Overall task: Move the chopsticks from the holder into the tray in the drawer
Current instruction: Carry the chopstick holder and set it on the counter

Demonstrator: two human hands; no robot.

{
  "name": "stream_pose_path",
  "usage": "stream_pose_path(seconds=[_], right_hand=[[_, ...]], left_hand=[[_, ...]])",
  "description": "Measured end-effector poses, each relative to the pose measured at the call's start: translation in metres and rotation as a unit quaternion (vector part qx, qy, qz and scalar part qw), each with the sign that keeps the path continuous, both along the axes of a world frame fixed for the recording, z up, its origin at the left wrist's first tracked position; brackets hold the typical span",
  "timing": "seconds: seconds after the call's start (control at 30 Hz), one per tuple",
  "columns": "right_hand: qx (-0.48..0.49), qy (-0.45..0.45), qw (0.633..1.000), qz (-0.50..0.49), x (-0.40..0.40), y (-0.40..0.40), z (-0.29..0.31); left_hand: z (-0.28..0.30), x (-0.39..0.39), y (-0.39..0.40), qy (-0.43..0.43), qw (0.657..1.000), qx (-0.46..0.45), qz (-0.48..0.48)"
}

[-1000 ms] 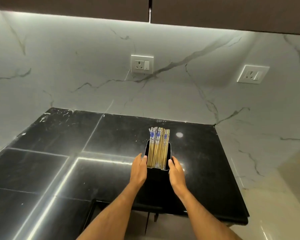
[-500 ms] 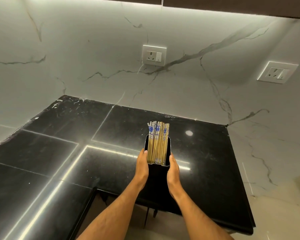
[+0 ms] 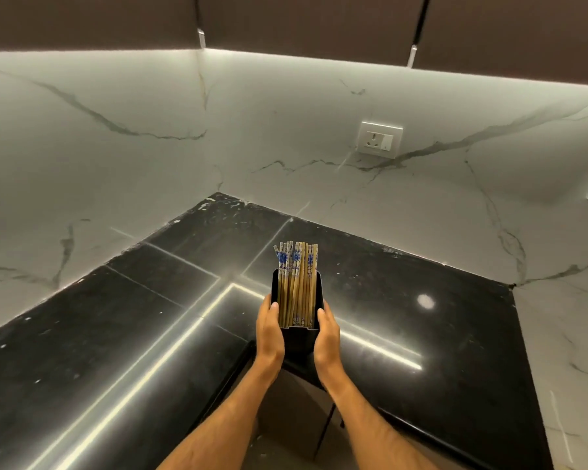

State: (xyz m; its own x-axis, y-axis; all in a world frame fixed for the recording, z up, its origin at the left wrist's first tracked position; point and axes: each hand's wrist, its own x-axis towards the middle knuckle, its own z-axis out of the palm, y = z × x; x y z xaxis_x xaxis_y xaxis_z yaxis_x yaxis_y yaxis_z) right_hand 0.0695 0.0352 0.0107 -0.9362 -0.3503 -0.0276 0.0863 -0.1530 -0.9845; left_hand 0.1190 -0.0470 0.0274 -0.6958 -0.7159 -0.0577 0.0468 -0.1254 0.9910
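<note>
The chopsticks [image 3: 296, 283] stand packed in the black holder [image 3: 296, 337], their blue-patterned ends sticking up well past its far rim. The holder sits at the near edge of the black counter [image 3: 116, 317], right at the inner corner where the counter turns.

I have my left hand [image 3: 269, 330] gripping the holder's left wall, thumb hooked over its rim, and my right hand [image 3: 326, 334] gripping the right wall the same way. Both hands clasp the holder, not the sticks.

My worry is tilt. The sticks are loose and top-heavy, so if I tip the holder while carrying it they could slide out and scatter on the counter or drop past its edge. The smooth walls could also slip between my palms if I squeeze unevenly. I see neither drawer nor tray, so I would be moving toward a target I cannot yet place.

The socket [image 3: 380, 140] on the far marble wall [image 3: 150, 171] is well apart.
</note>
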Motion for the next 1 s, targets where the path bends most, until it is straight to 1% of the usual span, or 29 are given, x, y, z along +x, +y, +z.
stream_pose_path(seconds=[0.17,0.33,0.5,0.7,0.83,1.0], right_hand=[[0.001,0.043,0.997,0.061,0.086,-0.043,0.011],[0.007,0.035,0.99,0.133,0.198,-0.077,0.009],[-0.003,0.035,0.973,0.227,0.314,-0.096,0.01],[0.001,0.035,0.943,0.332,0.43,-0.118,0.009],[0.01,0.026,0.92,0.391,0.492,-0.131,0.005],[-0.002,-0.001,0.884,0.467,0.577,-0.139,0.006]], left_hand=[[0.008,0.095,-0.032,0.017,0.995,0.027,0.095],[0.012,0.216,-0.057,0.0,0.984,0.027,0.174],[0.011,0.339,-0.073,-0.023,0.967,0.034,0.25],[0.015,0.468,-0.077,-0.034,0.934,0.041,0.352],[0.017,0.536,-0.073,-0.04,0.91,0.031,0.412],[0.018,0.622,-0.065,-0.039,0.869,0.031,0.493]])
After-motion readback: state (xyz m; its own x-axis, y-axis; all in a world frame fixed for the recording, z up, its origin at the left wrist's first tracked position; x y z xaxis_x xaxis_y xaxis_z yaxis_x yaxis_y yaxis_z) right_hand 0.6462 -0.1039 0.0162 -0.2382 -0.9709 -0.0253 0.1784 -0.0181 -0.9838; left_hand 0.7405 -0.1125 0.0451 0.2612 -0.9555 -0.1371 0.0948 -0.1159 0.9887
